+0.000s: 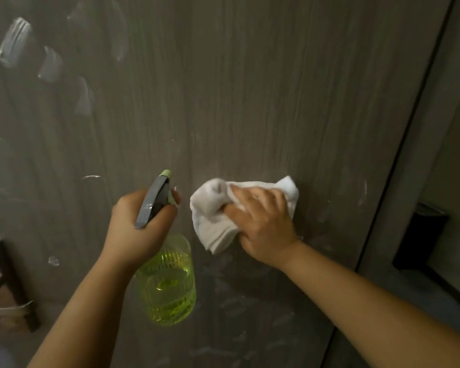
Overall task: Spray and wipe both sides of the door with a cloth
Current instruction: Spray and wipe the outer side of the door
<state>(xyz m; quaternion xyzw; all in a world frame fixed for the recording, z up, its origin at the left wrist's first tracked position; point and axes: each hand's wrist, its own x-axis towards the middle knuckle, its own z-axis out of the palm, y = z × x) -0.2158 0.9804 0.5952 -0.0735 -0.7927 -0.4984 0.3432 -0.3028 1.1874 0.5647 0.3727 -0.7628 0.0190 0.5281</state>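
A dark grey-brown wood-grain door fills most of the view. My left hand grips a spray bottle with a grey-and-green trigger head and a ribbed yellow-green body holding liquid; its nozzle points at the door. My right hand presses a crumpled white cloth flat against the door, just right of the bottle. Wet streaks and foam smears shine on the door at the upper left, and fainter marks lie below the cloth.
The door's right edge runs diagonally beside a grey frame or wall. A dark box-like object stands low on the right beyond it. A metal door handle or lock fitting sits at the lower left.
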